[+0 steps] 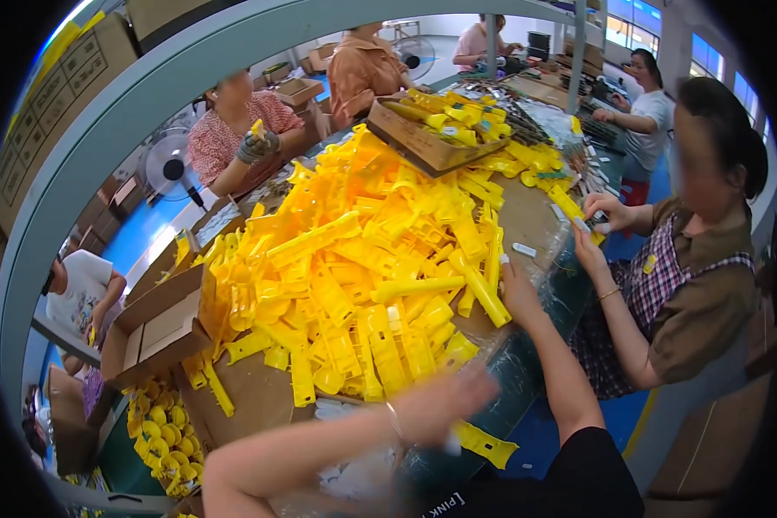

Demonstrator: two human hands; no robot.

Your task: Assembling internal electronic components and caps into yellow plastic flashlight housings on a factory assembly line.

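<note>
My left hand [449, 401], with a thin bracelet at the wrist, is smeared by motion over the near edge of a big heap of yellow plastic parts [354, 259]. Just below it lies a flat yellow plastic piece [489, 446]; whether the hand touches that piece cannot be told. My right hand [520, 292] is raised at the heap's right edge, beside a long yellow half-tube part [485, 293]. Its fingers are bent together, with a small white bit showing at the tips; what they hold is mostly hidden. A small white labelled piece [524, 250] lies beyond that hand.
An open cardboard box [160, 332] stands left of the heap, and a carton tray [423, 147] of yellow parts rests at its far side. Round yellow parts [160, 436] fill the lower left. A co-worker [691, 285] works close on my right; others sit farther off. A grey frame arches overhead.
</note>
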